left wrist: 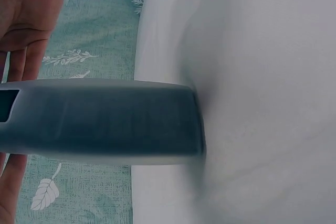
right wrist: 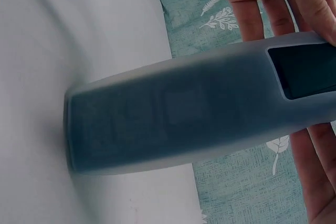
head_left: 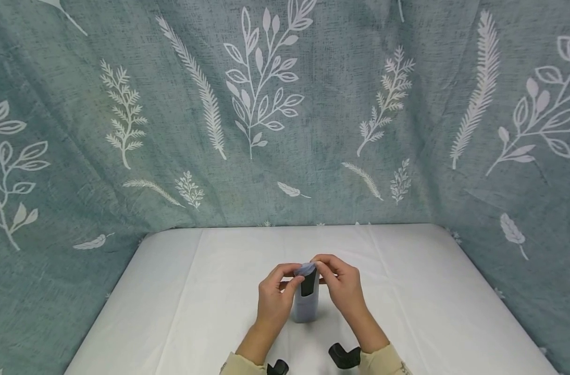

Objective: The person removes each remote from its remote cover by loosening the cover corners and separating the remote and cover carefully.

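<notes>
A tall, translucent grey-blue sleeve [head_left: 306, 310] stands upright on the white table, with a dark object [head_left: 308, 285] showing through its cut-out. My left hand [head_left: 274, 297] pinches the sleeve's upper left edge between thumb and fingers. On the opposite side, my right hand [head_left: 345, 286] pinches its upper right edge. The right wrist view shows the sleeve [right wrist: 173, 108] up close, the black face [right wrist: 310, 69] framed by the opening near the top. Only the lower body of the sleeve [left wrist: 105, 119] and a corner of the cut-out appear in the left wrist view. What the dark object is, I cannot tell.
The white-covered table [head_left: 210, 291] spreads around the hands. Behind and beside it hangs a green cloth [head_left: 313, 172] with white leaf prints. Black wrist-worn pieces, one by the right sleeve cuff [head_left: 345, 356] and one by the left [head_left: 278, 367], sit low above the table.
</notes>
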Tool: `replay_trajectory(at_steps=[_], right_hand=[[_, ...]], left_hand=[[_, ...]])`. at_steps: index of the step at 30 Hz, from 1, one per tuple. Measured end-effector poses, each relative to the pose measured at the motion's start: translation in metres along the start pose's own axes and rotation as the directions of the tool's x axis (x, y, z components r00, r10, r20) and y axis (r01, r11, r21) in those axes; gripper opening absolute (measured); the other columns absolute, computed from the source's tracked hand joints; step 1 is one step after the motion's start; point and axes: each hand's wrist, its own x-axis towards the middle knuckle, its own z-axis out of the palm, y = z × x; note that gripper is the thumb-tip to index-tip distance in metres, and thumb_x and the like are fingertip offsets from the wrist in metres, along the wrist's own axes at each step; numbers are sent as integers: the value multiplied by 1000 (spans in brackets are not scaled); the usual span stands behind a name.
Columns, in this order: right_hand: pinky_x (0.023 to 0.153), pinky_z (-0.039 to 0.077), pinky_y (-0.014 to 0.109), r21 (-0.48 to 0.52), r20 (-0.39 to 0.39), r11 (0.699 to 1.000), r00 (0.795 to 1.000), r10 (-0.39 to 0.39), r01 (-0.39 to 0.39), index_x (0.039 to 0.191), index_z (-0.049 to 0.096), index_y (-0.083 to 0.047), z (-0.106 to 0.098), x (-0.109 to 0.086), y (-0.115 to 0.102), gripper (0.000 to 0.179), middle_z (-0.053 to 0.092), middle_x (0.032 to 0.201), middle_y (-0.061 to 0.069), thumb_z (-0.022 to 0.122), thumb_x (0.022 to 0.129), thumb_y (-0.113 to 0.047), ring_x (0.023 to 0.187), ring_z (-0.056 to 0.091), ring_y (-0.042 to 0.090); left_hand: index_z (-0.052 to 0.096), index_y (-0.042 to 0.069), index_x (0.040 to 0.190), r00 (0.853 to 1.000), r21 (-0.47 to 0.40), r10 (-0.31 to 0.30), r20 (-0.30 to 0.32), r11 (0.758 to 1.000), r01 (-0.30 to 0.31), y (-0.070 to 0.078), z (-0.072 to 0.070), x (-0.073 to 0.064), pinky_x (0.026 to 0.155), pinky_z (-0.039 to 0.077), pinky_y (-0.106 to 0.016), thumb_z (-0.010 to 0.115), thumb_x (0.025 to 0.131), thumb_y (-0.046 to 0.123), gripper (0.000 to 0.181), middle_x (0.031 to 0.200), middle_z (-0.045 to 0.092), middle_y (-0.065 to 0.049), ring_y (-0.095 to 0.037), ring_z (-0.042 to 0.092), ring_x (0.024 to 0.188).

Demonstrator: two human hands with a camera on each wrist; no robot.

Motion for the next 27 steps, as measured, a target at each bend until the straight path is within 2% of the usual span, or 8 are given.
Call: replay_trajectory(at_steps=[7,11,17,21,27], right_hand=[[66,61,25,72,32,989,991,128,-130,95,74,-11,-1,4,-2,11,75,89,8,66,96,-18,76,67,1],[66,61,28,99,58,982,986,156,-161,94,73,-11,-1,6,-1,12,73,88,9,66,95,-21,75,67,3],[68,61,30,100,101,972,974,203,-213,94,71,-11,-1,9,3,12,72,90,7,65,97,-20,76,66,6],[68,59,26,100,119,966,967,226,-238,93,71,-11,-1,11,6,10,71,90,2,64,96,-18,77,65,6],[71,58,27,170,161,947,956,245,-271,98,71,-8,0,10,9,15,71,89,-1,64,97,-21,79,66,8]], left_hand=[[70,11,109,1000,-4,-13,15,1000,13,1,-2,0,67,60,-25,75,85,6,25,101,75,-5,-23,72,88],[69,10,109,999,6,-24,28,1000,24,2,-2,0,68,60,-24,75,86,9,24,100,74,-6,-22,72,89],[69,10,110,996,-14,-73,46,997,73,2,-2,-1,69,60,-24,75,85,8,25,102,74,-6,-22,71,90],[69,10,110,995,-38,-81,53,996,83,1,0,-2,70,60,-25,75,85,7,26,103,74,-6,-23,71,91],[69,10,110,996,-44,-73,41,996,75,0,-1,-1,70,60,-26,73,87,10,24,103,74,-6,-25,71,91]])
